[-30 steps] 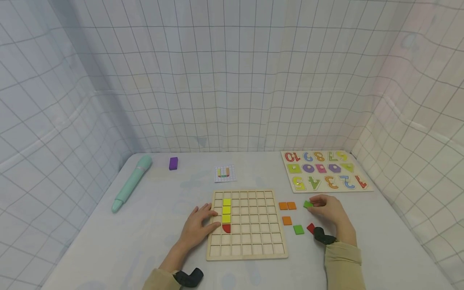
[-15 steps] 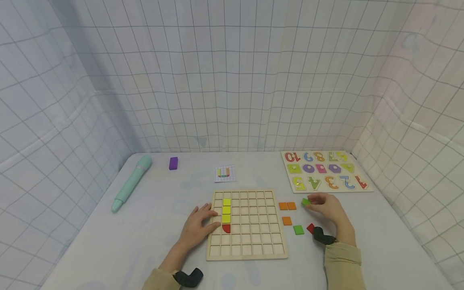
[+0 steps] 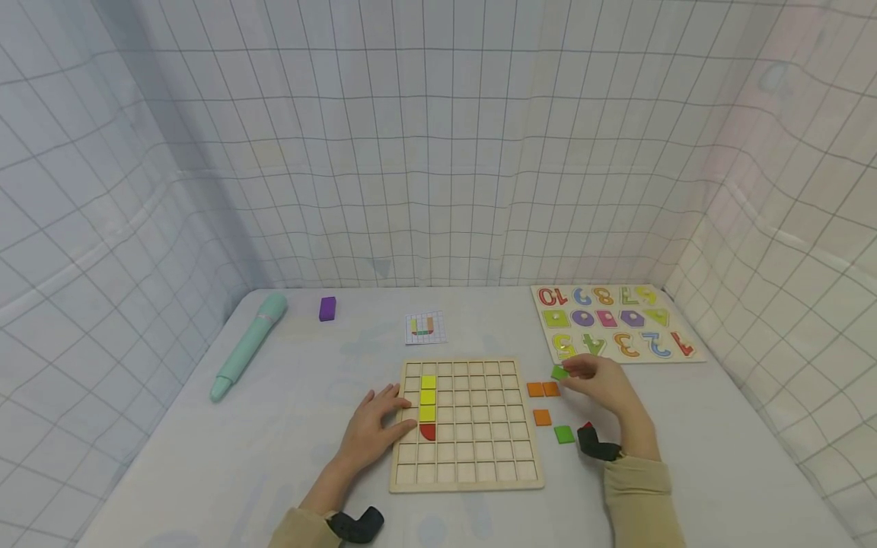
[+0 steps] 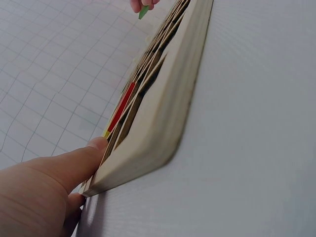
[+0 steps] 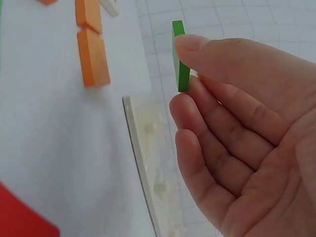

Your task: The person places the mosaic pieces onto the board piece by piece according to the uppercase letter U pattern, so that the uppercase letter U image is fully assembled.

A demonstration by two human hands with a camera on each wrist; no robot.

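My right hand (image 3: 603, 384) pinches a green square tile (image 5: 180, 59) between thumb and fingertips, raised off the table. In the head view it is right of the wooden grid board (image 3: 466, 487). My left hand (image 3: 373, 430) rests at the board's left edge with its fingers spread, and the thumb (image 4: 74, 165) touches the frame. Inside the board is a column of yellow square tiles (image 3: 428, 397), with a red rounded tile (image 3: 428, 432) below it. Orange tiles (image 3: 543, 417) and another green tile (image 3: 564, 434) lie right of the board. A red piece (image 5: 22, 217) is partly hidden under my right wrist in the head view.
Behind the board lies a small pattern card (image 3: 425, 327). A number and shape puzzle board (image 3: 640, 320) sits at the back right. At the left are a purple block (image 3: 327, 309) and a mint-green pen-like stick (image 3: 248, 348). A grid-patterned curtain (image 3: 438, 152) surrounds the table.
My right hand has lifted the green tile and moved left and away from me, toward the orange tiles. My left hand stays in place on the board.
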